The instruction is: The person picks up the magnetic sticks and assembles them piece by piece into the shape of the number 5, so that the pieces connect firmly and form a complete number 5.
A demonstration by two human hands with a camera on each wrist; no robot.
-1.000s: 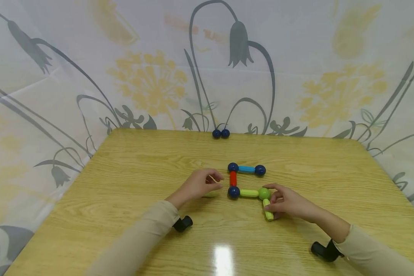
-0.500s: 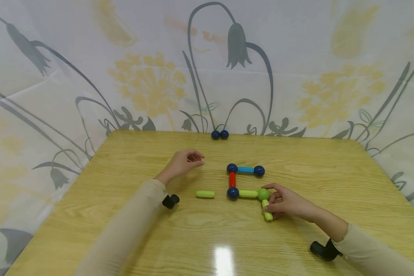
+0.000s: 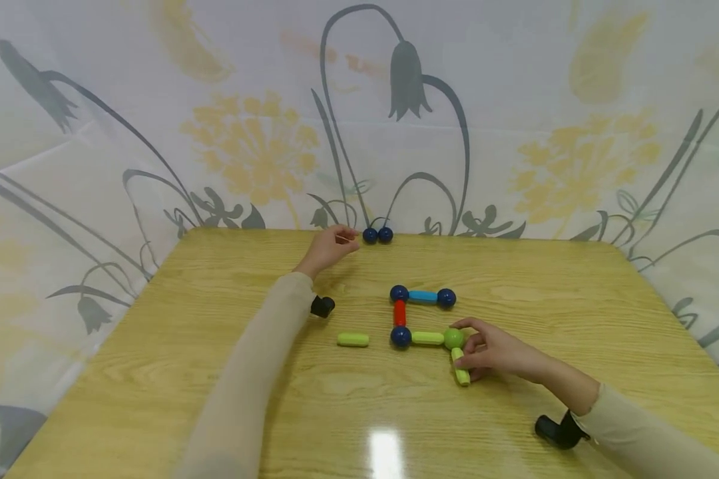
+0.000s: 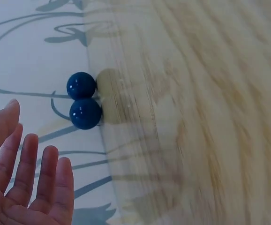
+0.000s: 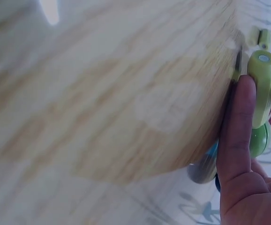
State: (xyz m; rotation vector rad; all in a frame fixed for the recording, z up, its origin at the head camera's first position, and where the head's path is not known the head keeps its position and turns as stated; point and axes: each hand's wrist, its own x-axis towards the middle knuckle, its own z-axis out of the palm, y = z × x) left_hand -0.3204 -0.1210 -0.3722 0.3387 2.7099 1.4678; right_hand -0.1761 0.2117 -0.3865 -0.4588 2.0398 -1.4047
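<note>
My left hand (image 3: 332, 247) reaches to the back of the table, fingers loosely extended and holding nothing. Just right of its fingertips two dark blue balls (image 3: 377, 235) sit side by side at the back edge; the left wrist view shows the same blue balls (image 4: 85, 100) beyond the fingers. My right hand (image 3: 497, 349) pinches a yellow-green magnetic rod (image 3: 461, 367), whose upper end meets a green ball (image 3: 453, 338). From that ball a second yellow-green rod (image 3: 427, 338) runs left to a blue ball (image 3: 401, 336). A red rod (image 3: 399, 313) and a light blue rod (image 3: 423, 297) continue the chain.
A loose yellow-green rod (image 3: 353, 340) lies left of the joined pieces. Behind the wooden table (image 3: 156, 372) hangs a flower-patterned cloth (image 3: 263, 146). A blue ball (image 3: 446, 297) ends the chain at the upper right.
My left hand leaves the loose yellow-green rod on the table and moves back to beside the two blue balls. My right hand keeps its pinch on the other rod.
</note>
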